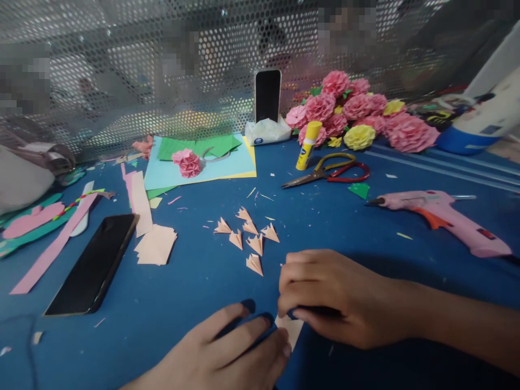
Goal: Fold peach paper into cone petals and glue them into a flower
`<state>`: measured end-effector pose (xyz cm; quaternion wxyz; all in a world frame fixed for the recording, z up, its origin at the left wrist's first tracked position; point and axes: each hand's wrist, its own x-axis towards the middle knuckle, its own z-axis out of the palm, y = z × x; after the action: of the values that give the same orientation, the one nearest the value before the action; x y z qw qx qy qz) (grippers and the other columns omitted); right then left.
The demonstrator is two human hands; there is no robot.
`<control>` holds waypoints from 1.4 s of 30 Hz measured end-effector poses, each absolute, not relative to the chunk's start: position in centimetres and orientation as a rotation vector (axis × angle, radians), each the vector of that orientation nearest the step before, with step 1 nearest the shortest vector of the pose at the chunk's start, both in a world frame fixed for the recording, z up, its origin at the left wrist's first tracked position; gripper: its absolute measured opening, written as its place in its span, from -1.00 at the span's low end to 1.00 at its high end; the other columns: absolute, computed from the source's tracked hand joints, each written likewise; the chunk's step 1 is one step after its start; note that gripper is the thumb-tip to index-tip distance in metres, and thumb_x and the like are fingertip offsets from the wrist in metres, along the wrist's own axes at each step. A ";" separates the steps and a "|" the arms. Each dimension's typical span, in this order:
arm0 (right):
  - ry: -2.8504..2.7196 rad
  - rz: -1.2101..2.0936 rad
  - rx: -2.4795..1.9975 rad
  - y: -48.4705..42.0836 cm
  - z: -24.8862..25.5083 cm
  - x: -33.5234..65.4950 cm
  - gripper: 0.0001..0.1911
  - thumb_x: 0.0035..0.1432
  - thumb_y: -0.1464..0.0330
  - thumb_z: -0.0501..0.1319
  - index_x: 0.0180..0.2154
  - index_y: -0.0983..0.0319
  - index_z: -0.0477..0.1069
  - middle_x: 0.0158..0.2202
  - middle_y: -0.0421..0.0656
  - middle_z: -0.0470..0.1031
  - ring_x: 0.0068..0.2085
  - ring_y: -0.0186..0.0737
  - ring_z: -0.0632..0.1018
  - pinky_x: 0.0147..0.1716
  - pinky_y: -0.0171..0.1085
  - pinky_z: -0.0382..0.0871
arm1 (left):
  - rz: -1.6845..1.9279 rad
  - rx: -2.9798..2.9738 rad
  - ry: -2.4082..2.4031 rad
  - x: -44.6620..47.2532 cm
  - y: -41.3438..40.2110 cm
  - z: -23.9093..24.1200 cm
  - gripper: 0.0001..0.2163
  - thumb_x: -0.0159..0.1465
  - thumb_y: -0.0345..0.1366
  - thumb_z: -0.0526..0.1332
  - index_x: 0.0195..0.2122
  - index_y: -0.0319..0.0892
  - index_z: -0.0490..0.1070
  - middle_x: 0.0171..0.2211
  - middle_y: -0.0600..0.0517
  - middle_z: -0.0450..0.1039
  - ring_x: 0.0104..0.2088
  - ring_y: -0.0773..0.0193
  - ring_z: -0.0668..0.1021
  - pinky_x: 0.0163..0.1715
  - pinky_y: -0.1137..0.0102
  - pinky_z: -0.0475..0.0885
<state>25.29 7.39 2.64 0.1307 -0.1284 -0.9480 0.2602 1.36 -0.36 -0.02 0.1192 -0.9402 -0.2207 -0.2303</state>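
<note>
A small piece of peach paper (291, 329) lies at the front of the blue table, between my two hands. My right hand (329, 298) has its fingers curled over the paper's far end, with the thumb bent close against it. On the near left edge, the thumb and index finger of my left hand (239, 349) press together on the paper, while its other fingers are spread. Part of the paper is hidden under the fingers. Just beyond, several small folded peach paper pieces (255, 244) with pointed tips lie grouped. To their left rests a stack of peach paper squares (157, 246).
A black phone (93, 265) and paper strips (57, 246) lie left. Behind are coloured sheets (162, 172), a propped phone (267, 96), a glue stick (309, 145), scissors (320, 172) and paper flowers (357, 111). A pink glue gun (442, 214) lies right, before a perforated metal panel (134, 81).
</note>
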 end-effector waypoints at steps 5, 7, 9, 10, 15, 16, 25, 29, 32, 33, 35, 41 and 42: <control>-2.751 0.765 -0.412 7.1 2.4 25.4 -0.92 0.29 0.38 0.17 -0.19 0.23 0.39 -0.26 -0.18 0.49 -0.25 -0.23 0.43 -0.15 -0.24 0.20 | -0.610 -2.767 -0.639 1.4 -0.2 0.4 -0.72 0.47 -0.35 0.01 -0.04 -0.09 0.53 -0.08 0.23 0.59 -0.09 0.42 0.53 0.10 0.43 0.32; -2.777 0.804 -0.393 7.2 2.3 25.4 -0.95 0.28 0.36 0.19 -0.25 0.21 0.39 -0.30 -0.22 0.47 -0.29 -0.26 0.41 -0.17 -0.25 0.17 | -0.600 -2.769 -0.638 1.4 -0.2 0.5 -0.72 0.47 -0.37 0.01 -0.05 -0.08 0.54 -0.08 0.24 0.59 -0.08 0.42 0.52 0.15 0.44 0.28; -2.790 0.818 -0.388 7.3 2.2 25.4 -0.93 0.28 0.36 0.19 -0.28 0.21 0.38 -0.32 -0.23 0.46 -0.30 -0.27 0.40 -0.17 -0.24 0.15 | -0.585 -2.765 -0.634 1.4 -0.3 0.5 -0.72 0.47 -0.35 0.01 -0.03 -0.07 0.53 -0.07 0.27 0.59 -0.07 0.43 0.51 0.23 0.41 0.19; -2.794 0.820 -0.386 7.3 2.2 25.3 -0.92 0.29 0.35 0.18 -0.29 0.21 0.38 -0.32 -0.23 0.45 -0.30 -0.27 0.40 -0.18 -0.24 0.14 | -0.584 -2.761 -0.641 1.4 -0.3 0.4 -0.72 0.47 -0.35 0.01 -0.03 -0.07 0.53 -0.08 0.27 0.59 -0.07 0.43 0.51 0.27 0.39 0.14; -2.815 0.836 -0.348 7.5 2.1 25.4 -0.89 0.31 0.33 0.16 -0.28 0.22 0.37 -0.31 -0.21 0.44 -0.30 -0.25 0.40 -0.20 -0.24 0.13 | -0.624 -2.749 -0.683 1.6 -0.4 0.1 -0.75 0.45 -0.36 0.06 -0.06 -0.07 0.55 -0.09 0.25 0.59 -0.07 0.43 0.51 0.36 0.31 -0.07; -2.818 0.835 -0.344 7.6 2.1 25.4 -0.89 0.31 0.33 0.16 -0.28 0.22 0.37 -0.31 -0.20 0.44 -0.30 -0.25 0.40 -0.20 -0.24 0.13 | -0.650 -2.741 -0.696 1.7 -0.4 0.0 -0.77 0.43 -0.35 0.09 -0.07 -0.07 0.55 -0.10 0.24 0.59 -0.07 0.42 0.51 0.37 0.29 -0.07; -2.848 0.894 -0.344 7.8 2.3 25.3 -0.88 0.30 0.29 0.20 -0.26 0.21 0.40 -0.27 -0.21 0.45 -0.25 -0.25 0.41 -0.20 -0.25 0.13 | -0.727 -2.808 -0.779 1.8 -0.3 0.2 -0.79 0.40 -0.34 0.13 -0.05 -0.12 0.54 -0.17 0.20 0.61 -0.16 0.37 0.54 0.37 0.22 -0.07; -2.842 0.913 -0.292 8.2 2.3 25.5 -0.85 0.27 0.25 0.23 -0.22 0.21 0.39 -0.27 -0.22 0.45 -0.25 -0.26 0.41 -0.21 -0.27 0.14 | -0.765 -2.838 -0.780 1.9 -0.2 0.6 -0.78 0.41 -0.41 0.12 -0.08 -0.14 0.55 -0.21 0.20 0.62 -0.19 0.40 0.56 0.35 0.28 -0.01; -2.857 0.841 -0.230 8.4 2.1 25.6 -0.85 0.34 0.26 0.16 -0.16 0.20 0.38 -0.26 -0.22 0.45 -0.25 -0.27 0.42 -0.19 -0.28 0.15 | -0.784 -2.832 -0.811 1.9 -0.4 0.8 -0.77 0.42 -0.40 0.09 -0.10 -0.14 0.56 -0.21 0.20 0.62 -0.17 0.41 0.56 0.36 0.29 -0.04; -2.868 0.805 -0.204 8.4 2.0 25.7 -0.85 0.36 0.26 0.13 -0.15 0.18 0.38 -0.26 -0.22 0.44 -0.25 -0.27 0.42 -0.19 -0.28 0.16 | -0.759 -2.829 -0.817 1.9 -0.4 0.8 -0.77 0.43 -0.40 0.09 -0.08 -0.13 0.55 -0.19 0.21 0.61 -0.15 0.42 0.56 0.36 0.30 -0.05; -2.880 0.727 -0.161 8.4 1.8 25.7 -0.84 0.38 0.27 0.08 -0.17 0.17 0.39 -0.25 -0.22 0.44 -0.26 -0.28 0.42 -0.19 -0.28 0.17 | -0.701 -2.832 -0.804 1.9 -0.5 0.9 -0.75 0.44 -0.40 0.06 -0.04 -0.12 0.53 -0.15 0.20 0.60 -0.12 0.41 0.55 0.37 0.28 -0.09; -2.833 0.550 -0.161 7.9 1.7 25.5 -0.79 0.42 0.33 0.02 -0.23 0.16 0.40 -0.22 -0.24 0.47 -0.28 -0.32 0.43 -0.08 -0.28 0.20 | -0.680 -2.847 -0.781 1.7 -0.5 0.8 -0.74 0.45 -0.41 0.04 -0.04 -0.13 0.53 -0.16 0.19 0.60 -0.07 0.42 0.54 0.38 0.30 -0.12; -2.820 0.534 -0.154 7.8 1.7 25.4 -0.80 0.42 0.35 0.02 -0.23 0.16 0.40 -0.22 -0.25 0.48 -0.28 -0.33 0.44 -0.06 -0.28 0.20 | -0.677 -2.857 -0.778 1.7 -0.5 0.8 -0.73 0.45 -0.41 0.03 -0.05 -0.15 0.53 -0.17 0.18 0.61 -0.07 0.42 0.55 0.38 0.31 -0.12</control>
<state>25.44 7.78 1.66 0.1331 -0.0532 -0.9724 0.1843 1.69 -0.49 0.78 0.0522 -0.9393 -0.2557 -0.2226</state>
